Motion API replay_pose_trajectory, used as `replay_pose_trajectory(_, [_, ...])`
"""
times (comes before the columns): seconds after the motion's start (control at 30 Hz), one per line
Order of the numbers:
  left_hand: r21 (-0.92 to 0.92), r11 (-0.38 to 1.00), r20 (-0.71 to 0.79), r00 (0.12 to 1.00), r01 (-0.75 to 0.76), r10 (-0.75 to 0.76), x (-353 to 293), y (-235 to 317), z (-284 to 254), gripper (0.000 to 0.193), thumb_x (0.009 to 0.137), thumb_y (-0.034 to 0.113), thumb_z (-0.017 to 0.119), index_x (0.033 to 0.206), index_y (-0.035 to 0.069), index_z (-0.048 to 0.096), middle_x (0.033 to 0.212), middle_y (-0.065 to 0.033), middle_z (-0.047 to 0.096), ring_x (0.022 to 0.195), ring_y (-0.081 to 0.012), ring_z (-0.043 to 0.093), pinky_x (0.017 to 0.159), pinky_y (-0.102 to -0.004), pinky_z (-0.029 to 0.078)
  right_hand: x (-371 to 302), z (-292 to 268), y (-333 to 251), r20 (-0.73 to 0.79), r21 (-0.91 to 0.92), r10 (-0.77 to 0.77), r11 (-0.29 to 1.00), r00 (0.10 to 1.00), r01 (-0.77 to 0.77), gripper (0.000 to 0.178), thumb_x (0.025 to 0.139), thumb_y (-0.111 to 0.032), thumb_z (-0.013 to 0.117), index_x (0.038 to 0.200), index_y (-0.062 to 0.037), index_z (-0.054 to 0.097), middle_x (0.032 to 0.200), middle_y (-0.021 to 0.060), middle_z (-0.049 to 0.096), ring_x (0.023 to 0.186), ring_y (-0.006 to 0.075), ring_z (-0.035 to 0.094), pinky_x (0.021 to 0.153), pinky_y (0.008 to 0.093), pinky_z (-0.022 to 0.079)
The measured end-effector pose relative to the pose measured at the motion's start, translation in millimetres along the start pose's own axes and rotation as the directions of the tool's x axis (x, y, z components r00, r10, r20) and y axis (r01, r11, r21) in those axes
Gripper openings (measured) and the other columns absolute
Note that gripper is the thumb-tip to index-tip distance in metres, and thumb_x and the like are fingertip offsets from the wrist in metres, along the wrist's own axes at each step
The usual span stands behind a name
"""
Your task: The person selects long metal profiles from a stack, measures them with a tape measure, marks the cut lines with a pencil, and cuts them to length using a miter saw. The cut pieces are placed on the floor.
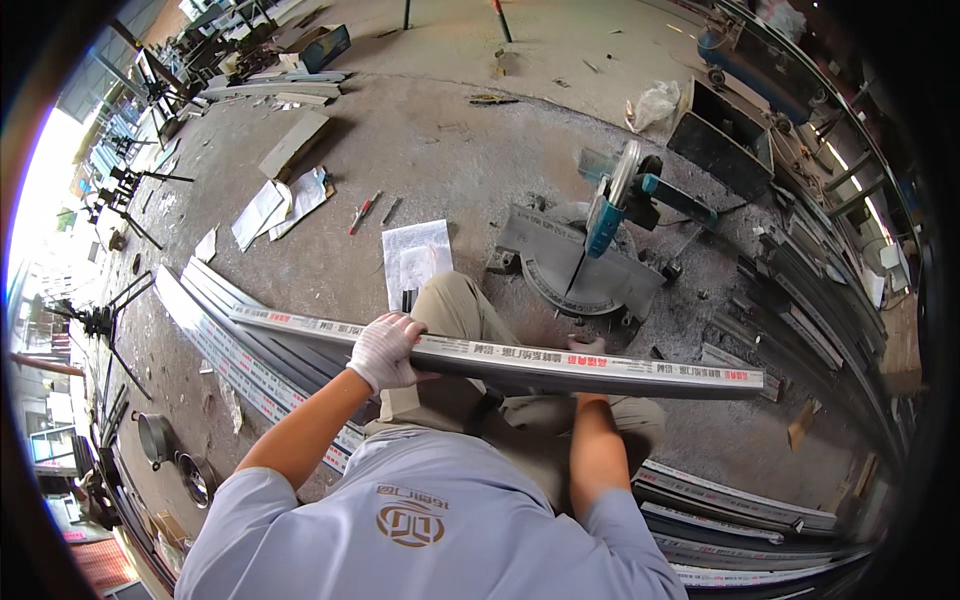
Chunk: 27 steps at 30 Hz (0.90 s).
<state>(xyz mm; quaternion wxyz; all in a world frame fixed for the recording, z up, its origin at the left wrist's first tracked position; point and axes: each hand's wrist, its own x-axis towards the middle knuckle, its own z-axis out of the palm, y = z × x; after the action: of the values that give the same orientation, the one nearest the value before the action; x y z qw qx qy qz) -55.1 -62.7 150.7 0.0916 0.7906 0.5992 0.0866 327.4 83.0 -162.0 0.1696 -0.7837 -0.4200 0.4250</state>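
A long dark metal profile [520, 368], covered on top with white printed film, lies across in front of my body above my knees. My left hand [385, 352], in a white glove, is closed round it left of its middle. My right hand [587, 346] reaches from beneath to its far side, right of the middle; the profile hides most of that hand, but gloved fingertips show at the edge. Beyond the profile, a mitre saw [605, 220] with a blue guard stands on the floor. A sheet of paper [416, 250] lies near my knee.
Several long profiles [250, 345] lie on the left, and more [740, 500] at the lower right. A stack of dark bars [830, 330] lines the right side. Also on the floor are a red marker [362, 213], loose papers [268, 212] and a black crate [722, 140].
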Motion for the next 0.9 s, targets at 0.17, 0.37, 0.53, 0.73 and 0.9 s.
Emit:
replay_pose_trajectory(0.17, [-0.013, 1.000, -0.019, 1.000, -0.018, 0.018, 29, -15, 20, 0.068, 0.061, 0.053, 0.091, 0.103, 0.007, 0.064, 0.092, -0.0102, 0.065, 0.094, -0.0330, 0.065, 0.088, -0.0426, 0.053, -38, -78, 59, 0.278, 0.900, -0.154, 0.387, 0.948, -0.201, 0.042, 0.098, -0.051, 0.060, 0.122, -0.0174, 0.067, 0.114, 0.0048, 0.072, 0.100, 0.0223, 0.067, 0.085, 0.0391, 0.052])
replay_pose_trajectory(0.37, [-0.095, 0.995, 0.012, 1.000, -0.022, 0.024, 49, -14, 29, 0.067, 0.067, 0.054, 0.087, 0.107, 0.006, 0.064, 0.097, -0.0131, 0.066, 0.100, -0.0337, 0.064, 0.094, -0.0433, 0.052, -250, -189, 15, 0.035, 0.995, -0.155, 0.094, 0.987, -0.021, 0.047, 0.095, -0.041, 0.064, 0.132, -0.0119, 0.064, 0.124, 0.0029, 0.071, 0.110, 0.0178, 0.066, 0.076, 0.0351, 0.052])
replay_pose_trajectory(0.53, [-0.146, 0.978, 0.013, 0.988, -0.147, 0.151, 57, 9, 39, 0.061, 0.071, 0.053, 0.084, 0.105, 0.006, 0.065, 0.096, -0.0133, 0.065, 0.099, -0.0338, 0.064, 0.095, -0.0434, 0.050, -316, -196, 23, -0.062, 0.988, -0.414, -0.155, 0.908, -0.003, 0.061, 0.098, -0.049, 0.064, 0.141, -0.0070, 0.056, 0.146, 0.0161, 0.056, 0.129, 0.0317, 0.056, 0.066, 0.0378, 0.053])
replay_pose_trajectory(0.73, [-0.187, 0.951, 0.077, 0.961, -0.248, 0.266, 54, 43, 42, 0.049, 0.077, 0.050, 0.080, 0.097, 0.007, 0.066, 0.092, -0.0123, 0.065, 0.094, -0.0322, 0.065, 0.093, -0.0414, 0.050, -326, -152, -76, -0.117, 0.961, -0.310, 0.202, 0.943, 0.186, 0.054, 0.097, -0.054, 0.063, 0.140, -0.0229, 0.056, 0.131, 0.0131, 0.065, 0.115, 0.0302, 0.065, 0.072, 0.0382, 0.060])
replay_pose_trajectory(0.9, [-0.156, 0.944, 0.198, 0.927, -0.292, 0.320, 50, 54, 44, 0.053, 0.071, 0.052, 0.085, 0.097, 0.008, 0.067, 0.095, -0.0110, 0.068, 0.100, -0.0308, 0.066, 0.095, -0.0404, 0.050, -285, -121, -126, 0.092, 0.937, -0.556, 0.328, 0.826, 0.117, 0.043, 0.092, -0.037, 0.065, 0.130, -0.0203, 0.060, 0.123, 0.0189, 0.065, 0.110, 0.0326, 0.068, 0.058, 0.0345, 0.060])
